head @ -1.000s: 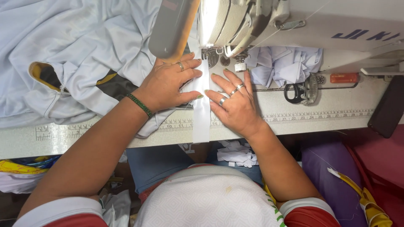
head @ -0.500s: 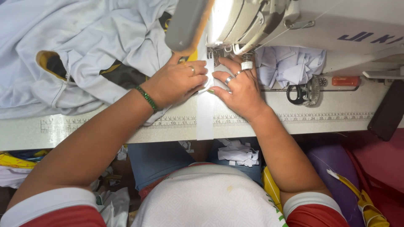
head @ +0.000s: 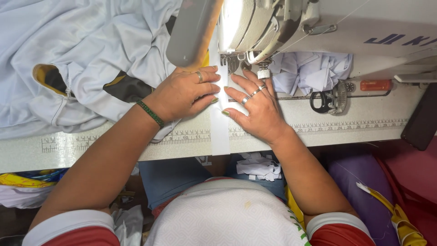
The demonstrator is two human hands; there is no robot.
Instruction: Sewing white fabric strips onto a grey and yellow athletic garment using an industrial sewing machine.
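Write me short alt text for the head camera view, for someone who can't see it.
Seen from above, a left hand and right hand press flat on a white fabric strip under a sewing machine. Pale blue garments are heaped on the left of the table.

Bright, sharp picture, with glare at 12 o'clock.
The machine lamp point(head: 236, 23) overexposed there; lower corners stayed dim.
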